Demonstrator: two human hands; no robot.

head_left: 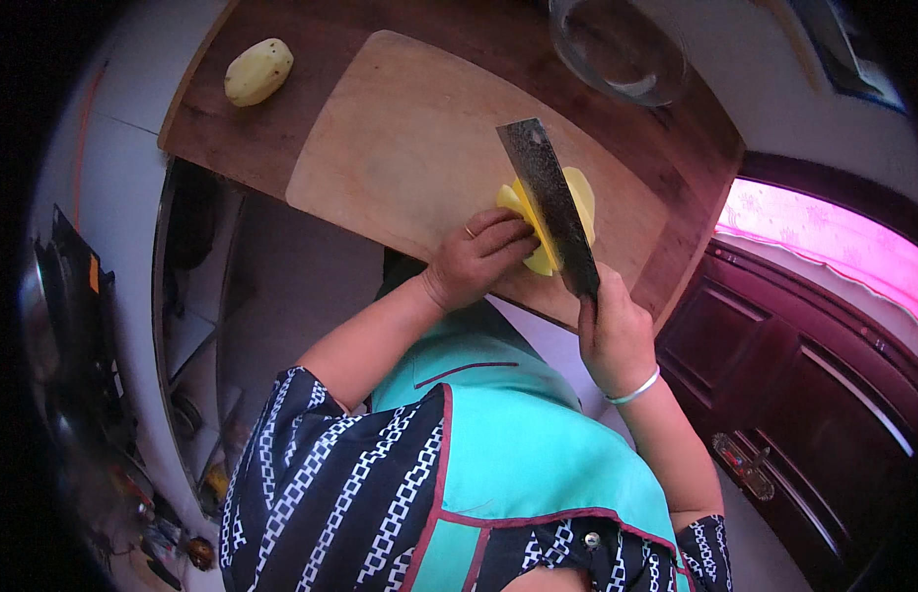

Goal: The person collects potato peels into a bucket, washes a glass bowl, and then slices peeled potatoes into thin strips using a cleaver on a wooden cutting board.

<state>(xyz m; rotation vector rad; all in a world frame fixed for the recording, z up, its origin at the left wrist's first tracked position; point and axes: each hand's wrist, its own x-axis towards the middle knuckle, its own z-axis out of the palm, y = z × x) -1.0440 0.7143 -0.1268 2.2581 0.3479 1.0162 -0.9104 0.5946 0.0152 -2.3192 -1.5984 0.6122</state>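
Note:
A peeled yellow potato (580, 192) lies on a pale wooden cutting board (400, 148). My left hand (476, 259) presses on the potato's near side with curled fingers. My right hand (613, 333) grips the handle of a broad cleaver (548, 197), whose blade stands across the potato, cutting into it. A second peeled potato (258, 71) rests on the dark wooden table (242, 138) at the far left, away from both hands.
A clear glass bowl (617, 49) stands at the table's far edge, right of the board. A dark wooden door (814, 385) is at the right. Shelves with clutter (183, 395) run along the left below the table.

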